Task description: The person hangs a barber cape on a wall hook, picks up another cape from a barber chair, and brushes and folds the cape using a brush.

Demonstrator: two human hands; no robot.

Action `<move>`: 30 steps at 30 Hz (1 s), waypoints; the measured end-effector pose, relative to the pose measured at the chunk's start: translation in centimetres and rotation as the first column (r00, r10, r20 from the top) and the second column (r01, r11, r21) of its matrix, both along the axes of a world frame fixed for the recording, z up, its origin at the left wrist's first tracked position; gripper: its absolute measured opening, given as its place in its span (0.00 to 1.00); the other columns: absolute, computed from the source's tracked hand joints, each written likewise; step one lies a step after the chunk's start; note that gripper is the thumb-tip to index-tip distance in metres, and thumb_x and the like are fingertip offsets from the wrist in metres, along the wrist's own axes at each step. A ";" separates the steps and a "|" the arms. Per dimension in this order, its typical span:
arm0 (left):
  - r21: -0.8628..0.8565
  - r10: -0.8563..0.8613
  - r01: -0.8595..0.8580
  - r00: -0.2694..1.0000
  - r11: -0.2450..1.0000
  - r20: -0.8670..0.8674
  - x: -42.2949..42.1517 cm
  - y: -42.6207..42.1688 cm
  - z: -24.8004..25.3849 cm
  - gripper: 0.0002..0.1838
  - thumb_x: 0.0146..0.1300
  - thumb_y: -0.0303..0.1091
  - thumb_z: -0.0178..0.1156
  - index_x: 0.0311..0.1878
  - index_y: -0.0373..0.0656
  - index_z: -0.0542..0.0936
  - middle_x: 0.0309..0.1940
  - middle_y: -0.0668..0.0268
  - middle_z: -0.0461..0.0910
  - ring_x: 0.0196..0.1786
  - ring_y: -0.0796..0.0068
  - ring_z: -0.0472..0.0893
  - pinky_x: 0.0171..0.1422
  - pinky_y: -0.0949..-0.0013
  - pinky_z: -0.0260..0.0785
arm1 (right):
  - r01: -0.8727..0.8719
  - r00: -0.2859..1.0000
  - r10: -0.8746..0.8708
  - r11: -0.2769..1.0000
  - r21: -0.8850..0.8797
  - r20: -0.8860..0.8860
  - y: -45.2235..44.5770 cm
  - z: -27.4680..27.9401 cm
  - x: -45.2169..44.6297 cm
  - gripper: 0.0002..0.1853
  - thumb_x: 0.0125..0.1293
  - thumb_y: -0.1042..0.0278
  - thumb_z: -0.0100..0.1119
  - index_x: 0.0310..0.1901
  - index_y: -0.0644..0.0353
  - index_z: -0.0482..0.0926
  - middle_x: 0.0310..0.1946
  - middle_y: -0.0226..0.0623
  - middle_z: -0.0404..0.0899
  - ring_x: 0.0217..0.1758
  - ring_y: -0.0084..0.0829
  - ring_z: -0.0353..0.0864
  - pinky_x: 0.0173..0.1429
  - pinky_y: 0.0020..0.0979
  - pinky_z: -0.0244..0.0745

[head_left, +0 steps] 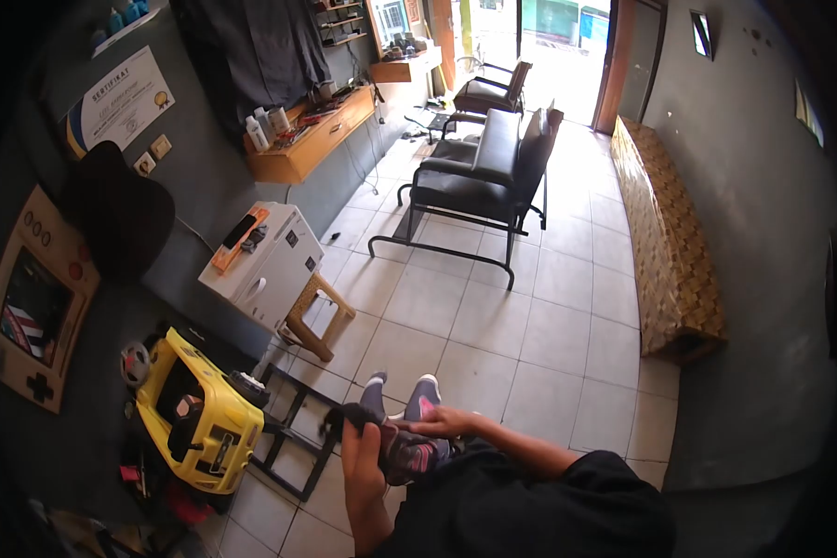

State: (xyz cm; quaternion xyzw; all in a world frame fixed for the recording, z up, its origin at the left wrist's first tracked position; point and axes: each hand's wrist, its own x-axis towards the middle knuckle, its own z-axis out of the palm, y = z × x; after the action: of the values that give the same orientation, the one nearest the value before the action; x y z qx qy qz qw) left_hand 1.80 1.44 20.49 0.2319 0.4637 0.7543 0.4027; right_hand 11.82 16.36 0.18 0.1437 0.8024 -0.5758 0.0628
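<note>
Near the bottom centre, my left hand [366,454] is closed round a dark, fuzzy-looking thing [352,418], too dark to name. Just right of it, my right hand [445,423] points leftward with its fingers together, at the end of a thin dark thing that I cannot make out. A dark cloth with pink and red stripes [417,458] lies below both hands. Beyond them show two feet in grey socks, the left one [373,394] and the right one [422,395], the right with a pink patch.
A yellow toy car [223,430] and a black metal frame [298,470] are at the left. Behind stand a small white cabinet [284,256], a brown stool [299,321] and black chairs [465,177]. A woven-pattern bench [668,242] lines the right wall.
</note>
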 end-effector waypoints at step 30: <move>-0.076 -0.274 0.264 0.925 0.962 -0.264 -1.2 6.7 3.1 0.12 0.67 0.28 0.46 0.52 0.35 0.68 0.42 0.63 0.76 0.43 0.79 0.76 0.48 0.76 0.69 | 0.459 0.723 -0.552 0.833 0.309 0.416 4.7 -15.1 13.3 0.32 0.58 0.32 0.48 0.29 0.59 0.83 0.26 0.38 0.82 0.31 0.39 0.80 0.38 0.39 0.73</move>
State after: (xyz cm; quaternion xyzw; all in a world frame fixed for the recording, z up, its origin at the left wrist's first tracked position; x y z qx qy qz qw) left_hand 0.59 8.13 23.58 0.3869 0.4930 0.6437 0.4392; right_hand 25.08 21.09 -14.93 0.5033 0.7392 -0.4386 0.0897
